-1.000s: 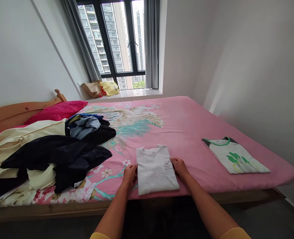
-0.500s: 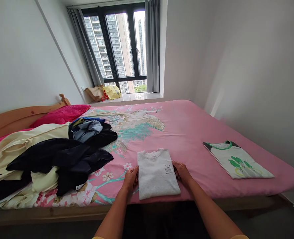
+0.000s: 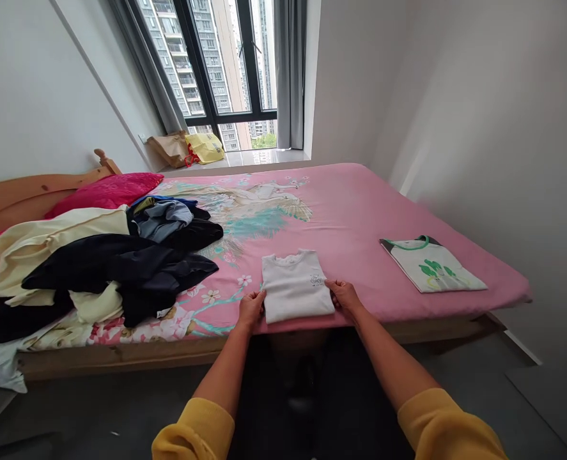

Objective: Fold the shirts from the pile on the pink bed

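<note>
Folded pale grey shirt [image 3: 293,297], small dark chest print [image 3: 317,280], pinched at either side by left hand [image 3: 252,308] and right hand [image 3: 343,295].

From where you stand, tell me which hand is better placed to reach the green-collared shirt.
Probably the right hand: it is at the right edge of the white shirt, nearer the green-collared shirt. The left hand is at the opposite edge, farther away.

1 bed [image 3: 350,211]: on it, 2 folded shirts [image 3: 298,294], 1 at the bed's near edge and 1 toward its right end, and 1 heap of clothes [image 3: 120,259] at its left, pieces uncountable. At the bed's near edge, 2 hands [image 3: 252,308]. Beyond the bed, 2 bags [image 3: 206,148], 2 curtains [image 3: 290,76], 1 window [image 3: 252,117].
</note>
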The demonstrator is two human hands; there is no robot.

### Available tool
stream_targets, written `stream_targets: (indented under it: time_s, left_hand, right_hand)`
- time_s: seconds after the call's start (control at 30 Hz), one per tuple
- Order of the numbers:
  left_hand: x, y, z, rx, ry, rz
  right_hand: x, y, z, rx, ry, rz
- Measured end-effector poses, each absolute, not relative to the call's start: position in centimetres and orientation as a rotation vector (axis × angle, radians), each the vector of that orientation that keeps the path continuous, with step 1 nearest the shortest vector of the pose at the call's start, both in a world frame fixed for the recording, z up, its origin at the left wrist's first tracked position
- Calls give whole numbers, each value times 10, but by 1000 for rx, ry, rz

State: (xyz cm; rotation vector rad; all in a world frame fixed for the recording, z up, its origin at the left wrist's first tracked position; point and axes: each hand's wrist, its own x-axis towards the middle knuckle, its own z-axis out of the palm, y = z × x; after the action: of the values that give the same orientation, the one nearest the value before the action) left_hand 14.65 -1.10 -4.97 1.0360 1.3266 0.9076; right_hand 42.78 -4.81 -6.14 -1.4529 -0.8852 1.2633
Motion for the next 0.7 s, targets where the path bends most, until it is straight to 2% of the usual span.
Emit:
stream_targets:
  time_s: [0.43, 0.7]
  left_hand:
    - [131, -35, -42, 1066, 1184, 746]
    - [141, -44, -47, 1059, 1268, 893]
  right_hand:
    - [433, -75, -59, -1405, -945, 1344]
    - [432, -77, -64, -1420, -878, 1232]
